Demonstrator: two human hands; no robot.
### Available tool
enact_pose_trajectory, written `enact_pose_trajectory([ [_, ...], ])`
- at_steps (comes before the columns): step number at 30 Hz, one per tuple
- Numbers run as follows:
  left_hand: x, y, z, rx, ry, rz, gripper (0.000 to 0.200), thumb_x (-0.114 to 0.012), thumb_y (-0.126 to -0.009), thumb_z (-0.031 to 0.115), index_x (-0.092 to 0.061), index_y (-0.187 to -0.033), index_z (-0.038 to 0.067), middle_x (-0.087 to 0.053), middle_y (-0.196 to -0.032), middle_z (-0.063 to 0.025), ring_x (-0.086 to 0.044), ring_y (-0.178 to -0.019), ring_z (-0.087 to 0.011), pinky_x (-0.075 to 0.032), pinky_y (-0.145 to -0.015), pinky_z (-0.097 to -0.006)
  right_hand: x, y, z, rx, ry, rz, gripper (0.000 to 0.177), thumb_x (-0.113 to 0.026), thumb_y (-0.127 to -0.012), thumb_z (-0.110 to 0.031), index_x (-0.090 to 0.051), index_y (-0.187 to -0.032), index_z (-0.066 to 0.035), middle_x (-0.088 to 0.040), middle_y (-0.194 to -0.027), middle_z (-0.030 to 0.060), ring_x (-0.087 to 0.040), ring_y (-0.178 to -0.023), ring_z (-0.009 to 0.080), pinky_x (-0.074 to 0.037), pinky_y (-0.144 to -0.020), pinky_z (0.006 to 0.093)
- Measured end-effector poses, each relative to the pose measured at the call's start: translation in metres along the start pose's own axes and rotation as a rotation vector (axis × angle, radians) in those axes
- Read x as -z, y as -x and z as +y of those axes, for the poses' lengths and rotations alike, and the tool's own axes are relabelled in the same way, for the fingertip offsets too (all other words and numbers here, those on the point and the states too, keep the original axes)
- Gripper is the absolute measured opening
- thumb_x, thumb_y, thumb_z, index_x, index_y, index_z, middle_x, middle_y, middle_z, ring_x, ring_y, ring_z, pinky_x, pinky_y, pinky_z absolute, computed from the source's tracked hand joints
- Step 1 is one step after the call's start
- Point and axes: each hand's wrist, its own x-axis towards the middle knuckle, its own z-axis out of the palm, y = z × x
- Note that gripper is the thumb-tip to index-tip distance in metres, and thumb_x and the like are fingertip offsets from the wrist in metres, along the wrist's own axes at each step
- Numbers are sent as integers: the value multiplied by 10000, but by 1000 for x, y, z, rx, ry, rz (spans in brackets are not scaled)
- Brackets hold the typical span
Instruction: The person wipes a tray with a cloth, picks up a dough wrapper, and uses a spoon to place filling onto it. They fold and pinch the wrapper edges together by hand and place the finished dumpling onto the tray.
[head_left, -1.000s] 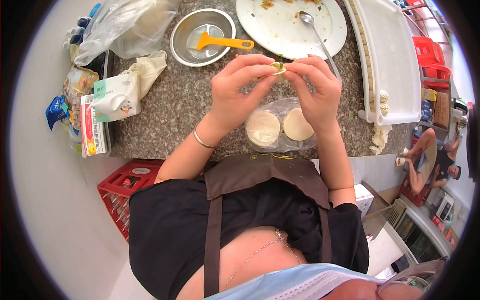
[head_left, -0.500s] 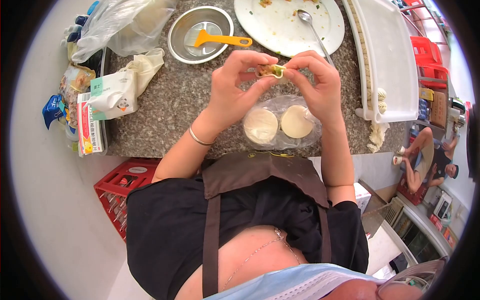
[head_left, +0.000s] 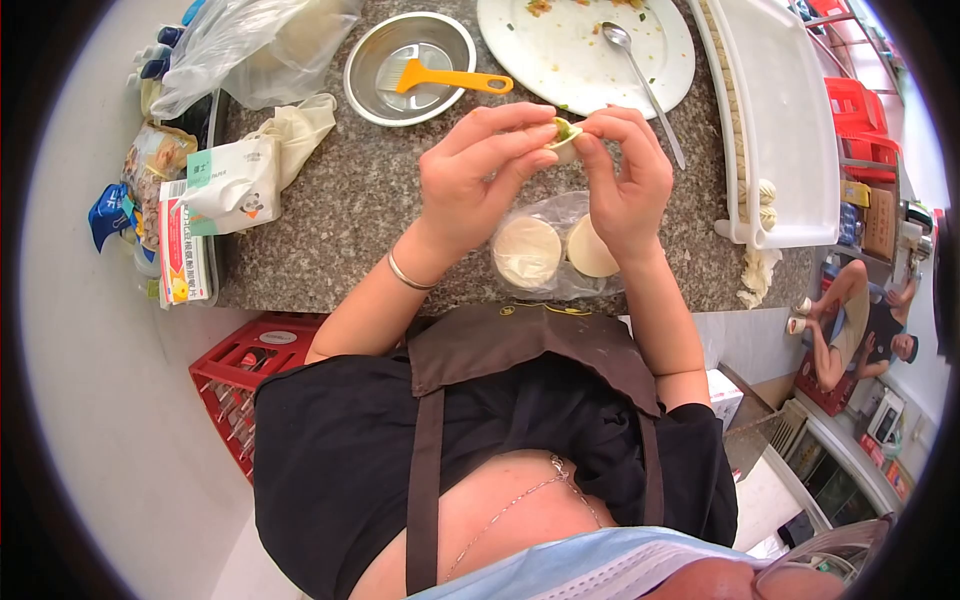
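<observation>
Between my two hands, above the stone counter, is a dumpling (head_left: 566,139) with a pale wrapper and green filling at its top. My left hand (head_left: 487,165) pinches its left side with the fingertips. My right hand (head_left: 628,165) pinches the right edge between thumb and fingers. Below, two stacks of round dumpling wrappers lie on clear plastic: the left stack (head_left: 527,251) is whole in view, while my right hand and wrist partly cover the right stack (head_left: 592,248). Fingers hide much of the dumpling.
Ahead are a metal bowl (head_left: 357,85) with an orange-handled brush (head_left: 455,79) and a white plate (head_left: 560,75) with filling scraps and a spoon (head_left: 640,80). A white tray (head_left: 790,130) with pleated dumplings (head_left: 766,205) stands right. Tissue packs (head_left: 235,185) lie left. Another person sits far right.
The wrapper was spread wider with more filling showing; now its edges are closer together, hiding most of it. My left fingers have moved over its left side. The view has shifted slightly.
</observation>
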Motion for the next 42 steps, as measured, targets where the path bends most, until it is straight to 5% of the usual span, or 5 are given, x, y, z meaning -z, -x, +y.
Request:
enact_pose_trajectory([
  [15,-7,3,1,284,453,-16,285,-701,-837,-12,-589,-1098,-21,-659,-1083,-122,-659,-966,-160,-598,-821,-302,24,-18,-4,-152,-121,-311,74,-704,-810,-28,-675,-875,-11,-657,-869,72,-622,-812,175,-494,-728,295],
  [23,-5,5,1,256,291,92,224,-752,-788,2,-684,-1002,-1,-672,-1084,-136,-678,-893,-163,-596,-808,-289,12,-12,-6,140,187,-118,92,-735,-762,-40,-694,-845,-42,-669,-856,83,-617,-817,257,-481,-822,385],
  [37,1,-3,-4,51,-3,-107,184,-730,-798,9,-653,-965,0,-657,-983,-108,-673,-870,-196,-570,-736,-299,13,-10,2,-100,-52,-107,39,-676,-823,-14,-650,-852,-14,-649,-833,84,-622,-801,219,-494,-746,334],
  [39,-4,0,0,402,459,-16,266,-705,-818,-19,-588,-1056,-9,-661,-1000,-110,-674,-918,-175,-593,-798,-308,21,-16,1,-177,-101,-160,47,-683,-822,-26,-653,-856,-12,-651,-835,82,-623,-801,209,-492,-740,327],
  [42,-3,2,-2,380,461,-64,330,-678,-834,-43,-530,-1127,-11,-663,-1024,-106,-667,-959,-154,-596,-840,-318,27,-25,-3,-153,-36,-304,67,-704,-807,-47,-662,-848,-14,-652,-839,81,-625,-802,204,-489,-733,313],
])
